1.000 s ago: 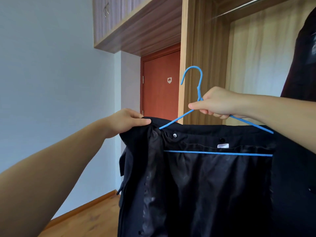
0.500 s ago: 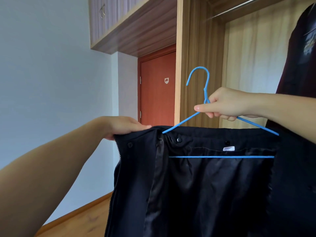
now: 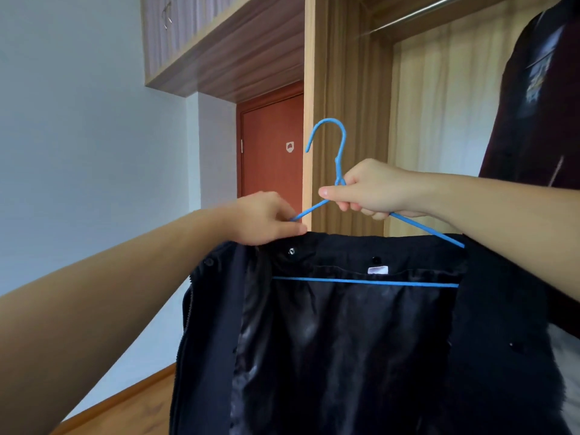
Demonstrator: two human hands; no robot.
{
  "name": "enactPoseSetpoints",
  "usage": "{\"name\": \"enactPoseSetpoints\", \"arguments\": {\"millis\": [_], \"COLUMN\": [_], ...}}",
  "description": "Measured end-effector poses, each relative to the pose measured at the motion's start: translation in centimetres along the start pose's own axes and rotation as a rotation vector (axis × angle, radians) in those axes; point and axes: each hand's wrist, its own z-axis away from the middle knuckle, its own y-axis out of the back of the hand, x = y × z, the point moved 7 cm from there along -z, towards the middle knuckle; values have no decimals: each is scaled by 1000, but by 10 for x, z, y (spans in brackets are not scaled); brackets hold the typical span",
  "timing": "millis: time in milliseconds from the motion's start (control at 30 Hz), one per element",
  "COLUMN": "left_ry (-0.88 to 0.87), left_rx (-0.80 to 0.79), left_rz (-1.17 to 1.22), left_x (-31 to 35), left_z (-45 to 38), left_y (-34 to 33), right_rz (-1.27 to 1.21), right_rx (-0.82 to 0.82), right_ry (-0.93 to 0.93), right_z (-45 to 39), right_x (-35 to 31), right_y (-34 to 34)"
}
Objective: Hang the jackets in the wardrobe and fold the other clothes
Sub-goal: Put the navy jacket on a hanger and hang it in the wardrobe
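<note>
A black jacket (image 3: 345, 356) with a shiny lining hangs open in front of me on a blue wire hanger (image 3: 340, 152). My right hand (image 3: 373, 191) grips the hanger just below its hook, at the neck. My left hand (image 3: 266, 219) pinches the jacket's collar edge at the hanger's left arm, and its fingers hide that end of the wire. The hanger's bottom bar shows across the lining under a white label. The open wardrobe (image 3: 345, 105) stands right behind, its metal rail (image 3: 417, 11) at the top.
A dark maroon garment (image 3: 533, 105) hangs on the rail at the right. A red-brown door (image 3: 271, 142) is behind the wardrobe's side panel, under an overhead cabinet (image 3: 194, 36). A pale wall fills the left; wooden floor (image 3: 125, 409) lies below.
My left hand has slid right along the collar, from the jacket's left shoulder up to the hanger's left arm. My right hand keeps its grip on the hanger.
</note>
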Motion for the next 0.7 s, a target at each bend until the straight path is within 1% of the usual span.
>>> {"name": "enactPoseSetpoints", "arguments": {"millis": [67,167,200,267,333,367,400,467,600,667,700], "left_ry": [-78,-121,-129,-131,-117,-108,-100,-98,-105,-89,-71], "left_rx": [143,266,321,399,449,476,507,560,576,607,629], "left_rz": [93,128,133,141,147,147,146,142,175,225,259], "left_x": [24,33,31,25,17,13,9,4,-5,-15,-20], "left_z": [-13,-22,-24,-27,-31,-33,-35,-40,-57,-64,-67], "left_y": [7,6,6,9,12,15,18,23,23,21,20], "right_rz": [-27,-80,-46,143,304,312,260,140,160,90,29], "right_rx": [20,15,1,-62,-182,-212,-216,-171,15,128,149], "right_ry": [8,32,49,26,-34,-53,-65,-96,-114,-141,-164], "right_z": [-4,-2,1,12,32,41,49,59,57,55,52], "right_x": [1,8,12,37,69,84,95,106,99,90,87], "right_y": [-2,6,12,23,29,32,35,40,47,51,52]}}
